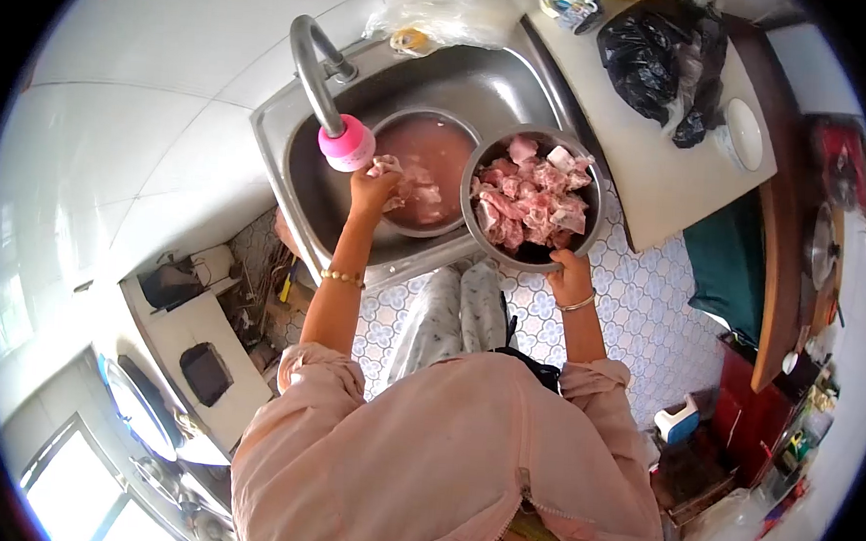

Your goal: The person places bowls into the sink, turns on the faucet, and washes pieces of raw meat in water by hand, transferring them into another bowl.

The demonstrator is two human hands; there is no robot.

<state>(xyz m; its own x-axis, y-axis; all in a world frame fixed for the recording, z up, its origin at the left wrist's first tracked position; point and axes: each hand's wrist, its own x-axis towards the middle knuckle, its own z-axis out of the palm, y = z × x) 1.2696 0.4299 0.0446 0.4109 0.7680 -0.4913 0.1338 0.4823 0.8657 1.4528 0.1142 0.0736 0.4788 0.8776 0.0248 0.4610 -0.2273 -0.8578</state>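
My left hand (371,191) is closed round a piece of pale pink meat (385,166), just below the pink tap head (347,144). Beneath it, a metal bowl (473,128) of reddish water stands in the sink (502,73), with more meat (419,193) showing in the water. My right hand (570,274) grips the near rim of a second metal bowl (593,212), fingers partly hidden behind it. Chunks of raw meat (530,199) fill this bowl, which is held over the sink's right edge.
A curved metal tap (310,58) rises at the sink's back left. Clear plastic bags (446,18) lie behind the sink. On the right counter (642,198) are a black plastic bag (645,56) and a white bowl (744,135). Patterned floor (637,301) shows below.
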